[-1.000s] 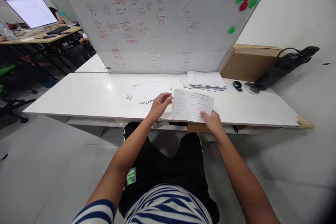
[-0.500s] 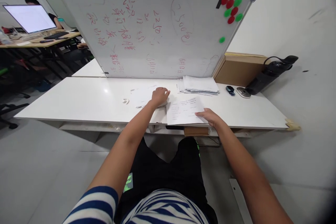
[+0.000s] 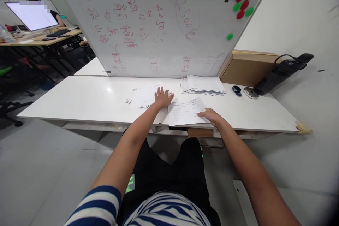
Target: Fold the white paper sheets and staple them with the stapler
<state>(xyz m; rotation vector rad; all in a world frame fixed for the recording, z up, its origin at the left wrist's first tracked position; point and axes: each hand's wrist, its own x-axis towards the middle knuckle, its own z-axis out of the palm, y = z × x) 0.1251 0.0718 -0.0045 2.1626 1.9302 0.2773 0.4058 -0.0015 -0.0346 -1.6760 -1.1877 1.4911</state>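
Observation:
A printed sheet of paper [image 3: 185, 110] lies flat on the white table [image 3: 87, 97] near its front edge. My right hand [image 3: 212, 116] rests on the sheet's lower right corner, fingers flat and open. My left hand [image 3: 162, 98] lies spread out, fingers apart, on a loose pile of white papers [image 3: 144, 95] just left of the sheet. A neater stack of papers [image 3: 203, 84] sits behind the sheet, against the whiteboard.
A whiteboard [image 3: 159, 24] with red writing and red and green magnets leans at the table's back. A cardboard box [image 3: 249, 67], a black device [image 3: 283, 70], a computer mouse [image 3: 250, 92] and a small dark object [image 3: 236, 90] sit right. A small white item [image 3: 128, 101] lies left. A person sits at a far desk with a monitor [image 3: 31, 14].
The sheet, held up in both hands a second ago, now lies flat on the table. My left hand let go of it and moved left onto the paper pile, fingers spreading.

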